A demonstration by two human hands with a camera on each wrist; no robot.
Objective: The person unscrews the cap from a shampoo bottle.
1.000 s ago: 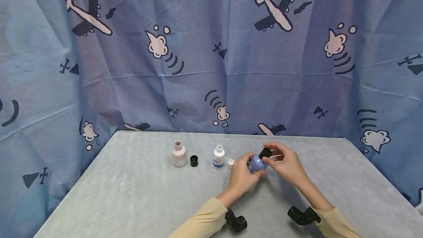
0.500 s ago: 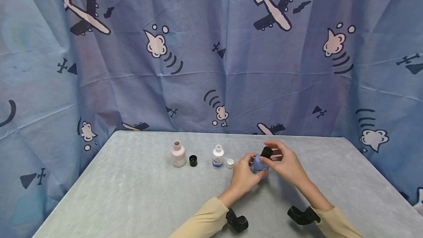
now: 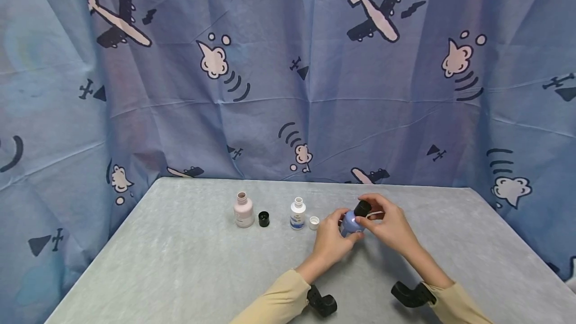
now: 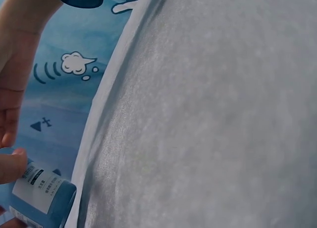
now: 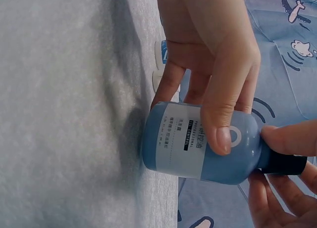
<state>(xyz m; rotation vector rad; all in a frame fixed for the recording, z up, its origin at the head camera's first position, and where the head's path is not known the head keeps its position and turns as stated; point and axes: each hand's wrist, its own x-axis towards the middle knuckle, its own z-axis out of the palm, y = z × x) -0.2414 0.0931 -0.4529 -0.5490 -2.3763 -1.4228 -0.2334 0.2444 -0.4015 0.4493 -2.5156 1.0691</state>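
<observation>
A blue bottle (image 5: 223, 154) with a printed white label is held slightly tilted, and its black cap (image 5: 282, 163) sits at the neck. My left hand (image 3: 333, 239) grips the bottle's body, thumb across the label side in the right wrist view. My right hand (image 3: 389, 221) pinches the black cap between thumb and fingers. At the left wrist view's lower left corner, the bottle's base and label show beside the left thumb. Just left of my hands lies a white cap (image 3: 314, 222), next to an uncapped small white bottle (image 3: 297, 214).
An uncapped pale pink bottle (image 3: 244, 211) stands farther left, with a black cap (image 3: 264, 219) beside it. All rest on a grey-covered table (image 3: 189, 264). Behind its far edge hangs a blue curtain (image 3: 270, 89) printed with airplanes. Black devices (image 3: 321, 301) are strapped at both wrists.
The blue bottle and its cap have shifted slightly to the right, and the tilt has changed a little. Both hands keep their hold. The other bottles and caps stay in place.
</observation>
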